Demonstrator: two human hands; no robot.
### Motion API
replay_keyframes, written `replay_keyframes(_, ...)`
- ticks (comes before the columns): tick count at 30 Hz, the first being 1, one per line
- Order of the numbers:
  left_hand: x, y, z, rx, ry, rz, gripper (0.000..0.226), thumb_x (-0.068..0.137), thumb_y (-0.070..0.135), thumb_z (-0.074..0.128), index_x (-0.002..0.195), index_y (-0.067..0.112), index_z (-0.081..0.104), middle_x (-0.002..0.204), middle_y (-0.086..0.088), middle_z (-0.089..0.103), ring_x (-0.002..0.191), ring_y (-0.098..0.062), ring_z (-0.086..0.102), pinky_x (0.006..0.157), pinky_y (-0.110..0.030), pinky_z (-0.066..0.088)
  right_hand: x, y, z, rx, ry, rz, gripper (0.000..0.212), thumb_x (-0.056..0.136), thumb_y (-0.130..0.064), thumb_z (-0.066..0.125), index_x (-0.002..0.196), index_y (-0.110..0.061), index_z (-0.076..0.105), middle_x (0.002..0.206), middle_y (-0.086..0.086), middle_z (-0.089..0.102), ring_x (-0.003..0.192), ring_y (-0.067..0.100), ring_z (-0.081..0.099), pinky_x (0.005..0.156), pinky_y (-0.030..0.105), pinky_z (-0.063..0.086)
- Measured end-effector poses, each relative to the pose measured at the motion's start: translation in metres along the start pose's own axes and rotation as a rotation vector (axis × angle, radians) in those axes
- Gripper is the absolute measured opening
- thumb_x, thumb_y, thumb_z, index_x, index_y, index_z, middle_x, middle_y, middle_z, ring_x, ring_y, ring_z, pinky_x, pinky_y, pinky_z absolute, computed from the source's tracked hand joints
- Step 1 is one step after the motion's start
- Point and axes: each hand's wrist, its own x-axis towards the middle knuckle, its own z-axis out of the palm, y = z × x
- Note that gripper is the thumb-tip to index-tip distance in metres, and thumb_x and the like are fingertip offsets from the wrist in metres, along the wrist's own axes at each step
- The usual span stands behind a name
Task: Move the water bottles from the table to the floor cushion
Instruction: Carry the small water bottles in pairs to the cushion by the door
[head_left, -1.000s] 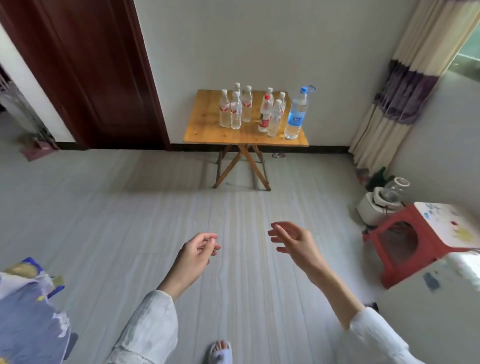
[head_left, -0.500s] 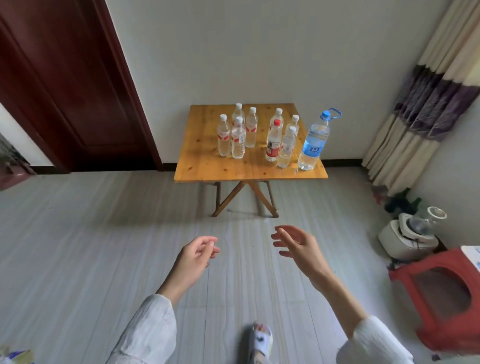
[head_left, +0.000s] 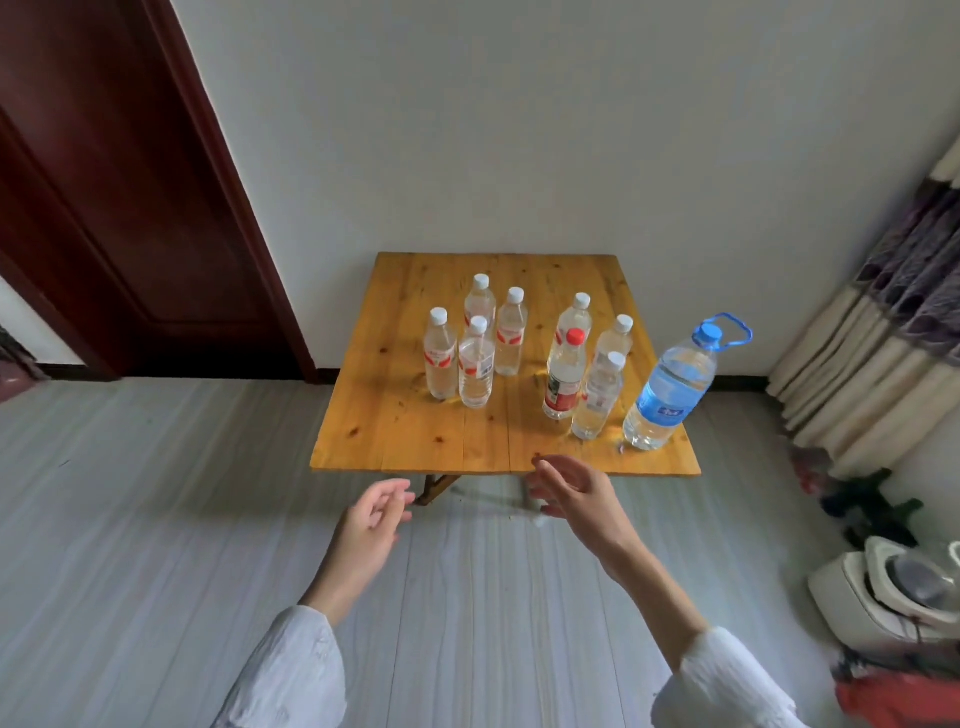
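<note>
Tabletop (head_left: 395, 436): nearer than a second ago, now within reach. On it: eight small water bottles (head_left: 475, 371), one large bottle (head_left: 667, 392). My left hand (head_left: 371, 519), right hand (head_left: 576, 491): fingers loose, empty, at its near edge. Nothing moved yet.

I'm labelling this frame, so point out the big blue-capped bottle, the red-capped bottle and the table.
big bottle (head_left: 670, 387), head view, on its clear body above the blue label.
red-capped bottle (head_left: 565, 376), head view, mid body.
table (head_left: 395, 415), head view, bare wood at its left front.

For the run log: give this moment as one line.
stage: reach | left hand: open, empty | right hand: open, at table edge | bottles: all upright on table | cushion: unseen
</note>
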Motion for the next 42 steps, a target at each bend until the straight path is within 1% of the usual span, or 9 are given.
replay_keyframes(3, 0.037, -0.011, 0.007, -0.038, 0.057, -0.04, 0.016, 0.095, 0.024, 0.04, 0.105, 0.028, 0.053, 0.107, 0.005, 0.061, 0.098, -0.005, 0.059, 0.089, -0.033, 0.048, 0.039, 0.005, 0.001, -0.008, -0.018, 0.04, 0.022, 0.092, -0.028, 0.049, 0.108, -0.016, 0.059, 0.098, 0.003, 0.068, 0.09, 0.014, 0.066, 0.083, 0.034, 0.054)
replay_keyframes(7, 0.099, -0.017, 0.01, -0.142, 0.059, -0.101, 0.015, 0.094, 0.028, 0.043, 0.104, 0.031, 0.054, 0.108, 0.006, 0.062, 0.102, -0.008, 0.058, 0.082, -0.028, 0.048, 0.1, 0.01, 0.008, -0.03, -0.012, 0.089, 0.026, 0.092, -0.029, 0.049, 0.11, -0.013, 0.059, 0.097, 0.003, 0.068, 0.09, 0.015, 0.066, 0.08, 0.032, 0.054)
replay_keyframes(10, 0.161, -0.012, 0.008, -0.208, 0.047, -0.138, 0.027, 0.091, 0.036, 0.047, 0.116, 0.027, 0.053, 0.118, 0.004, 0.058, 0.112, -0.012, 0.054, 0.092, -0.032, 0.046, 0.153, 0.011, 0.017, -0.065, 0.026, 0.1, 0.029, 0.091, -0.029, 0.049, 0.11, -0.01, 0.06, 0.095, 0.003, 0.069, 0.087, 0.015, 0.067, 0.077, 0.033, 0.055)
replay_keyframes(13, 0.224, -0.004, 0.006, -0.156, -0.004, -0.125, 0.038, 0.09, 0.038, 0.049, 0.125, 0.025, 0.048, 0.127, 0.005, 0.052, 0.116, -0.008, 0.048, 0.104, -0.034, 0.038, 0.207, 0.008, 0.028, -0.105, 0.065, 0.13, 0.03, 0.091, -0.031, 0.05, 0.111, -0.011, 0.058, 0.104, 0.006, 0.069, 0.091, 0.015, 0.065, 0.079, 0.035, 0.056)
replay_keyframes(20, 0.346, -0.003, 0.0, 0.097, -0.152, -0.032, 0.045, 0.091, 0.023, 0.051, 0.135, 0.022, 0.039, 0.136, 0.009, 0.044, 0.126, -0.011, 0.038, 0.1, -0.026, 0.031, 0.314, -0.006, 0.06, -0.171, 0.2, 0.09, 0.058, 0.08, -0.034, 0.065, 0.132, -0.018, 0.042, 0.123, -0.003, 0.053, 0.112, 0.011, 0.05, 0.095, 0.031, 0.043)
replay_keyframes(23, 0.38, -0.004, 0.008, 0.097, -0.182, -0.025, 0.053, 0.089, 0.026, 0.055, 0.137, 0.026, 0.032, 0.131, 0.015, 0.038, 0.124, -0.007, 0.035, 0.101, -0.025, 0.03, 0.345, -0.003, 0.067, -0.235, 0.166, 0.103, 0.058, 0.079, -0.031, 0.067, 0.131, -0.017, 0.045, 0.13, 0.002, 0.051, 0.12, 0.016, 0.046, 0.103, 0.038, 0.041)
replay_keyframes(27, 0.41, -0.009, 0.019, 0.135, -0.216, 0.022, 0.04, 0.084, 0.029, 0.061, 0.12, 0.033, 0.043, 0.124, 0.011, 0.049, 0.114, -0.007, 0.045, 0.086, -0.006, 0.034, 0.362, 0.007, 0.078, -0.31, 0.181, 0.072, 0.046, 0.081, -0.031, 0.065, 0.121, -0.012, 0.054, 0.122, 0.007, 0.056, 0.113, 0.021, 0.052, 0.095, 0.043, 0.047)
replay_keyframes(38, 0.405, -0.021, 0.022, 0.239, -0.25, 0.17, 0.042, 0.078, 0.043, 0.047, 0.117, 0.028, 0.046, 0.118, 0.006, 0.05, 0.109, -0.01, 0.046, 0.084, -0.014, 0.037, 0.34, 0.019, 0.072, -0.167, 0.288, 0.076, 0.037, 0.081, -0.03, 0.064, 0.114, -0.014, 0.056, 0.111, -0.006, 0.056, 0.104, 0.014, 0.055, 0.093, 0.036, 0.049)
replay_keyframes(42, 0.384, -0.013, 0.035, 0.268, -0.31, 0.206, 0.035, 0.079, 0.045, 0.044, 0.112, 0.032, 0.041, 0.109, 0.008, 0.051, 0.094, 0.0, 0.049, 0.07, -0.005, 0.037, 0.299, 0.021, 0.057, -0.026, 0.394, 0.131, 0.029, 0.079, -0.038, 0.063, 0.106, -0.029, 0.056, 0.109, -0.004, 0.062, 0.105, 0.017, 0.058, 0.091, 0.04, 0.05)
